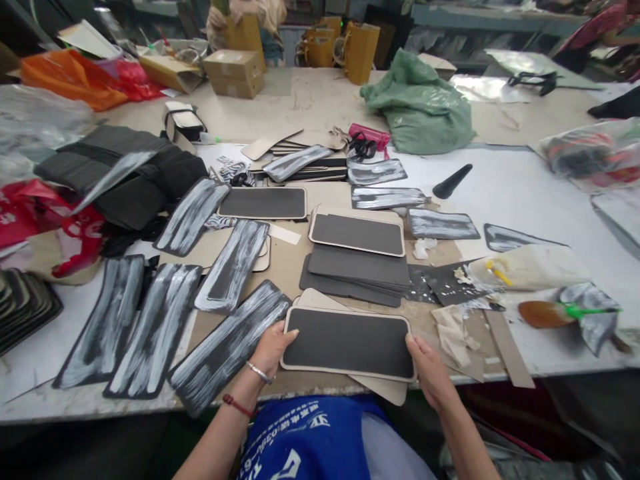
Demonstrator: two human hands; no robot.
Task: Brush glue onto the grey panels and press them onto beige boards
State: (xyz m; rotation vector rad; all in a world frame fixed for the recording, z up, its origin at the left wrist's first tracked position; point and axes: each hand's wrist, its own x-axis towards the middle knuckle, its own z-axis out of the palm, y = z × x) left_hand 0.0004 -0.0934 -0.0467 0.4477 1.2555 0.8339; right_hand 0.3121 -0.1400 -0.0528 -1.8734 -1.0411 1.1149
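Observation:
A dark rectangular panel with a beige border is held level near the table's front edge, above beige pieces. My left hand grips its left end, thumb on top, and my right hand closes on its right end. Just behind lie stacked plain dark sheets, with another bordered panel on top. To the left, a dark piece streaked with white lies beside my left hand, among several similar ones. A further bordered panel rests farther back.
A green bag, a cardboard box and a dark bundle stand farther back on the table. At the right are a brush with a green-wrapped handle and a pale container. Another person's hands show behind the box.

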